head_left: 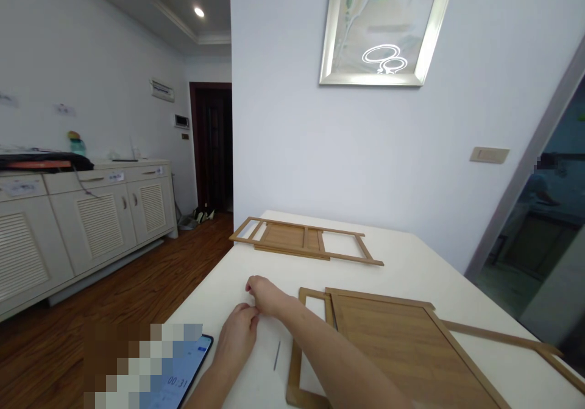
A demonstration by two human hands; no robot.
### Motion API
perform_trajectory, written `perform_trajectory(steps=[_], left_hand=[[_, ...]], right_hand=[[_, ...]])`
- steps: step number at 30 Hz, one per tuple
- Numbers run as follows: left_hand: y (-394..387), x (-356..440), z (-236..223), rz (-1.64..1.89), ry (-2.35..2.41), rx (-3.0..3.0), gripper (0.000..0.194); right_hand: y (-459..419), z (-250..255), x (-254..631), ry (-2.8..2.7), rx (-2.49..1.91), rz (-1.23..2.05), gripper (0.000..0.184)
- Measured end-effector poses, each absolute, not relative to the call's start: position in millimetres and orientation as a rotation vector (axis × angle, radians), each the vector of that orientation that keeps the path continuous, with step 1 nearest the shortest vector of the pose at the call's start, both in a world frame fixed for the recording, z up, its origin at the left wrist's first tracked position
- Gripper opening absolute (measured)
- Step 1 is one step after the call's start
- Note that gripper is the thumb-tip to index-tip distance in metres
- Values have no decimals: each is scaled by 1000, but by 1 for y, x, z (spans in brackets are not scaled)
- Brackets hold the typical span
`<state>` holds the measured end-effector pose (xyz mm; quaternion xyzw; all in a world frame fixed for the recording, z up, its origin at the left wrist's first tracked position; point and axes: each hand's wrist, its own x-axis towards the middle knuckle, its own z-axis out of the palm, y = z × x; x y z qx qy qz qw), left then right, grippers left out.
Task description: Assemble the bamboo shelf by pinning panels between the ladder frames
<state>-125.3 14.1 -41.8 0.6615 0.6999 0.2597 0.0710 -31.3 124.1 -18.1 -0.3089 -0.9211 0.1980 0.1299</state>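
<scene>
The right hand [266, 296] and the left hand [237, 334] are close together above the counter [223, 287], with the fingers bent and the tips nearly meeting. I cannot tell if this grip is pinching something small or only the fingers are pressed together, because the hands cover the place.

Just below them, a thin dark rod [276, 355] lies loose on the counter. In my judgement, a small piece in such a grip could slip and roll away, and a forearm could sweep the rod aside. The right forearm passes over the near wooden panel [384, 330], so a careless elbow might push this panel.

The near panel lies flat to the right of the hands. It is brown with visible grain, a broad board with an open frame at its left end, where the white surface shows through. Near the left forearm is a phone [198, 355]. Farther, toward the wall [365, 153], lies a second wooden frame [315, 239], narrower, with crossbars and openings; its left corner seems to reach past the edge, so a bump could shift it.
</scene>
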Motion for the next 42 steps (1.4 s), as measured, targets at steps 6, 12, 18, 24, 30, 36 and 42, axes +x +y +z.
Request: perform_trajectory(steps=[6,12,18,24,30,36,42], left_hand=[[15,-127,-43,773,2070,2003,27],[9,-125,-37,768,2130,2012,25],[5,-126,-33,773,2088,2019,28],[2,-127,-35,843,2061,2007,28],[3,-127,-34,872,2050,2004,29],[2,-127,-36,867,2077,1964,28],[2,-126,-37,877,2108,1939,27]], right_hand=[[113,-31,-26,-2686,-784,481,27],[103,-34,-15,-2663,-781,470,32],[116,-24,-17,-2694,-839,650,30],[131,-14,-15,-2694,-903,817,27],[130,-14,-15,-2600,-968,908,27],[129,-9,-14,-2545,-951,956,27],[125,0,-12,-2562,-889,954,25]])
